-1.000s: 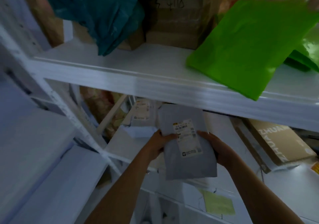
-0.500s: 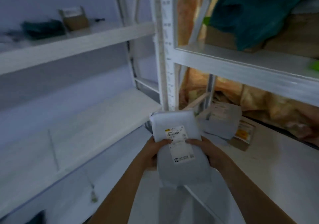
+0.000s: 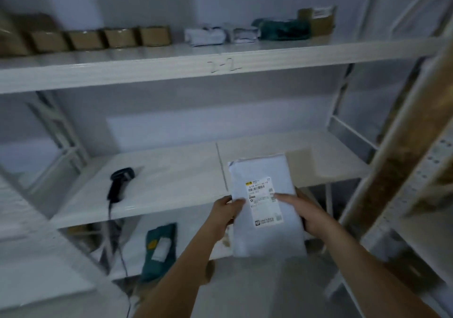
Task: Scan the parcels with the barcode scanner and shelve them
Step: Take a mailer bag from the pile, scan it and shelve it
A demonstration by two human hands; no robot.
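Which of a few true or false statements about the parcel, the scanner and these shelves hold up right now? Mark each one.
1. Both hands hold the white parcel. True.
2. The barcode scanner is in the right hand. False: it lies on the middle shelf.
3. The parcel's label faces up. True.
4. The left hand is empty. False: it grips the parcel's left edge.
5. Brown boxes line the upper shelf. True.

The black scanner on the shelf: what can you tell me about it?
The scanner is a black handheld, pistol-shaped, seemingly plastic. It lies on its side on the white middle shelf, left of the parcel, head toward the back. A dark cable hangs from its handle over the shelf's front edge. Neither hand touches it.
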